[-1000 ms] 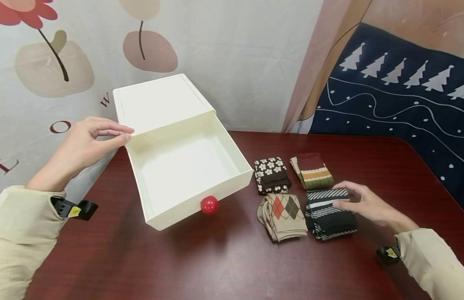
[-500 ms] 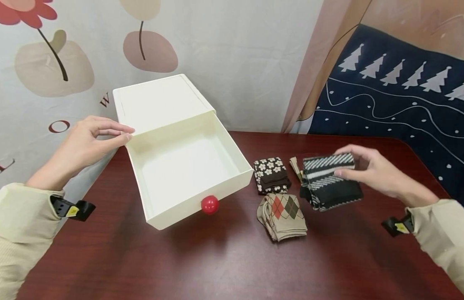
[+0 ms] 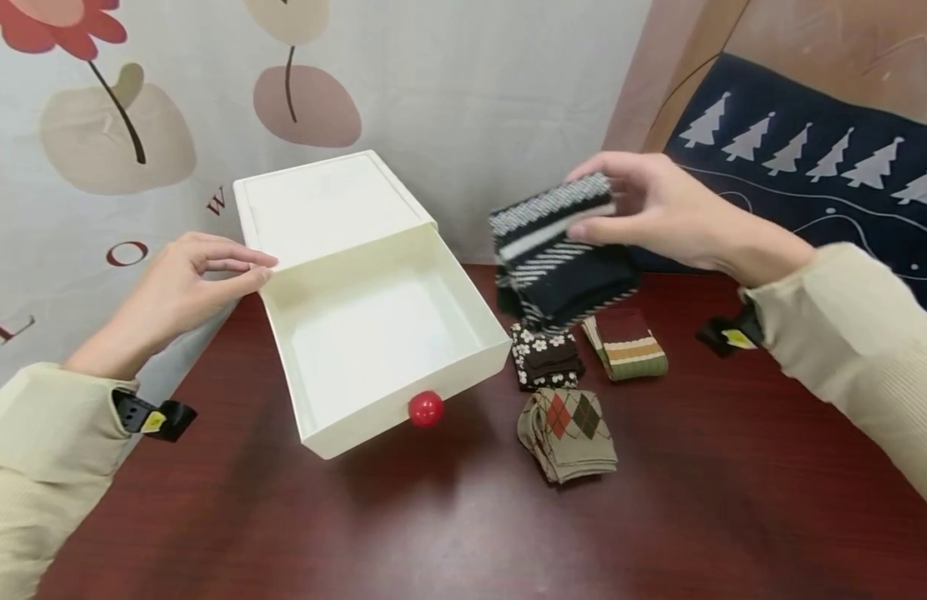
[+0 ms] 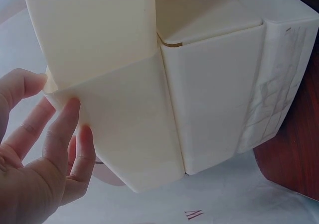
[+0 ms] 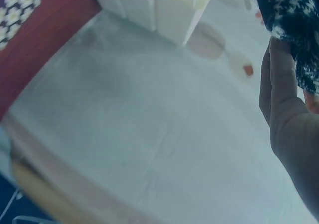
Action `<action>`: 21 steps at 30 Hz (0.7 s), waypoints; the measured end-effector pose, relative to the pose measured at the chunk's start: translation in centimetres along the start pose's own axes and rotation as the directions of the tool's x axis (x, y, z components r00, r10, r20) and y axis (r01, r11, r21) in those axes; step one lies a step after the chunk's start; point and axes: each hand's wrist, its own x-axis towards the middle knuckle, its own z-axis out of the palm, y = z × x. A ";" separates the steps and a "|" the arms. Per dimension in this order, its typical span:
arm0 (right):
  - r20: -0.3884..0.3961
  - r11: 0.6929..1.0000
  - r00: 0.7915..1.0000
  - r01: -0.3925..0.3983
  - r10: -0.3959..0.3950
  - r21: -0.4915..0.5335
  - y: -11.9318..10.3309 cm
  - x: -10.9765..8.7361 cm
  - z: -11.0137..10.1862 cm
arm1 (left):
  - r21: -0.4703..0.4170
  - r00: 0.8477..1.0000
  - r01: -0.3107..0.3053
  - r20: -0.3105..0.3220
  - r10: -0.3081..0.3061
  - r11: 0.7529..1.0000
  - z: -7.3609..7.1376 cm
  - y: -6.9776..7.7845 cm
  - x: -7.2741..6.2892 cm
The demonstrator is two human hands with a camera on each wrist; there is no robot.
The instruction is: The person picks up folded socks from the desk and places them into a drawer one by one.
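Note:
A white drawer cabinet (image 3: 324, 200) has its top drawer (image 3: 463, 367) pulled out, with a red knob (image 3: 426, 408) on the front. My left hand (image 3: 182, 292) holds the cabinet's left edge where the drawer comes out; its fingertips (image 4: 72, 104) lie against the side wall. Raised above the table, a folded pair of black-and-white striped socks (image 3: 553, 258) is pinched in my right hand (image 3: 666, 217), thumb in front and fingers behind. Part of these socks (image 5: 304, 15) shows at the upper right corner of the right wrist view.
Right of the drawer lie folded flowered socks (image 3: 549, 367), beige argyle socks (image 3: 572, 442) and maroon, yellow and green striped socks (image 3: 632, 350), all on the dark red table (image 3: 463, 533). A printed curtain (image 3: 463, 92) hangs behind.
My right hand has picked up the black-and-white socks from the table and carried them up and left, past the striped pair. The left hand stays at the cabinet edge.

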 end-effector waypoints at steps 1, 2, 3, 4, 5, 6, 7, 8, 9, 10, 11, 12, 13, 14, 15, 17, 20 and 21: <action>0.005 1.000 1.000 -0.017 0.017 0.001 -0.4 0.8 0.5 | 0.000 1.000 0.000 0.001 0.000 1.000 0.0 0.0 0.0; 0.014 1.000 1.000 -0.028 0.028 0.013 -0.8 1.7 1.0 | 0.002 1.000 0.001 0.000 -0.001 1.000 0.0 -0.1 0.0; 0.025 0.999 0.999 -0.033 0.033 0.024 -1.1 2.5 1.6 | 0.003 1.000 0.003 -0.002 -0.003 1.000 0.0 -0.1 -0.1; 0.038 0.999 0.999 -0.038 0.037 0.038 -1.4 3.4 2.3 | 0.005 1.000 0.003 -0.005 -0.003 1.000 -0.1 -0.2 -0.1; 0.054 0.998 0.998 -0.039 0.037 0.043 -1.7 4.2 3.0 | 0.006 1.000 0.003 -0.008 -0.003 1.000 -0.1 -0.2 -0.2; 0.073 0.998 0.997 -0.038 0.035 0.046 -2.0 5.0 3.7 | 0.007 1.000 0.002 -0.012 -0.002 1.000 -0.2 -0.3 -0.2; 0.093 0.999 0.995 -0.028 0.023 0.044 -2.3 5.8 4.4 | 0.007 1.000 0.003 -0.015 -0.003 1.000 -0.3 -0.3 -0.3; 0.116 0.998 0.993 -0.018 0.012 0.054 -2.5 6.5 5.2 | 0.006 1.000 0.000 -0.020 0.000 1.000 -0.3 -0.4 -0.3; 0.137 0.999 0.991 -0.011 0.005 0.048 -2.8 7.1 6.0 | 0.002 1.000 -0.005 -0.023 0.005 1.000 -0.3 -0.4 -0.3; 0.160 0.999 0.987 -0.012 0.004 0.051 -3.1 7.7 6.7 | 0.000 1.000 -0.009 -0.026 0.009 1.000 -0.3 -0.3 -0.3; 0.187 0.998 0.982 -0.017 0.006 0.058 -3.4 8.3 7.3 | -0.002 0.999 -0.015 -0.028 0.015 1.000 -0.2 -0.3 -0.3; 0.215 0.997 0.977 -0.020 0.004 0.072 -3.6 8.7 7.9 | -0.003 0.999 -0.020 -0.030 0.020 1.000 -0.2 -0.3 -0.2; 0.240 0.997 0.971 -0.021 0.004 0.071 -3.8 9.1 8.5 | -0.005 0.999 -0.024 -0.032 0.024 1.000 -0.1 -0.3 -0.2; 0.265 0.995 0.964 -0.039 0.014 0.088 -4.0 9.5 9.1 | -0.005 0.999 -0.029 -0.034 0.029 1.000 -0.1 -0.3 -0.2; 0.290 0.993 0.957 -0.051 0.019 0.103 -4.2 9.8 9.6 | -0.003 0.999 -0.032 -0.035 0.032 0.999 0.0 -0.3 -0.2; 0.328 0.993 0.944 -0.067 0.032 0.097 -4.3 10.3 10.6 | -0.001 0.998 -0.041 -0.038 0.041 0.999 0.1 -0.4 -0.1; 0.369 0.995 0.927 -0.091 0.069 0.044 -4.2 10.8 12.1 | 0.001 0.997 -0.054 -0.047 0.054 0.999 0.2 -0.5 0.1; 0.382 0.995 0.921 -0.092 0.076 0.024 -4.2 11.0 12.5 | -0.001 0.997 -0.058 -0.050 0.058 0.998 0.2 -0.6 0.1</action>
